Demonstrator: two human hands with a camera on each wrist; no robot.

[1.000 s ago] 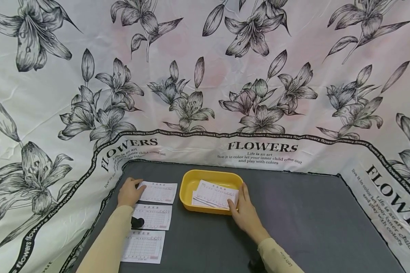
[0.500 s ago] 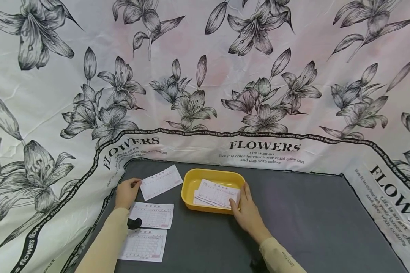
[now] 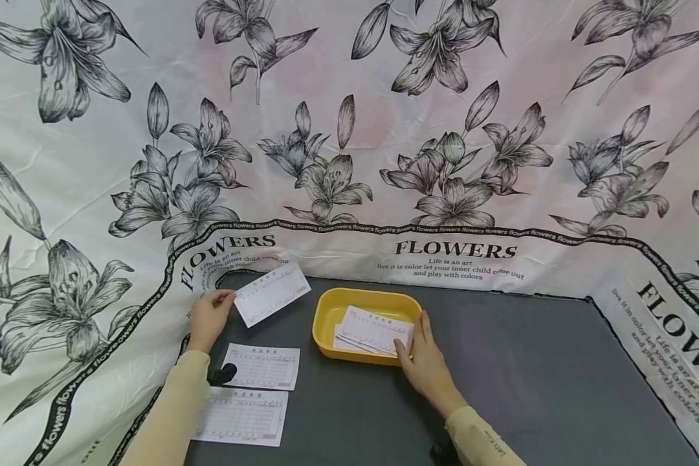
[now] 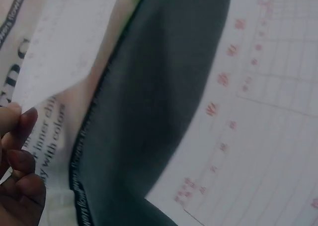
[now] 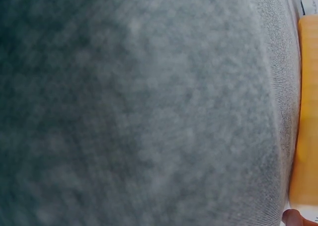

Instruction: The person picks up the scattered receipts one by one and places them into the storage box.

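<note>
My left hand (image 3: 211, 317) pinches one printed paper form (image 3: 272, 294) by its left corner and holds it tilted above the table. In the left wrist view, the thumb and a finger (image 4: 29, 120) meet at that form's corner. My right hand (image 3: 428, 369) grips the right end of a yellow plastic tray (image 3: 325, 343), with the thumb over the rim by the papers and the other fingers along the outside. Inside the tray lies a small stack of similar forms (image 3: 375, 329). The right wrist view catches only the tray's side (image 5: 307, 112) and a fingertip.
Two more forms lie on the grey tabletop (image 3: 536, 369) at the left: an upper one (image 3: 262, 366) and a lower one (image 3: 241, 417), one below the other. A white flower-printed cloth (image 3: 326, 252) rises behind and beside the table.
My left hand has lifted the top form off the table, tilting it and moving it up and away from the other two. The right hand stays on the tray.
</note>
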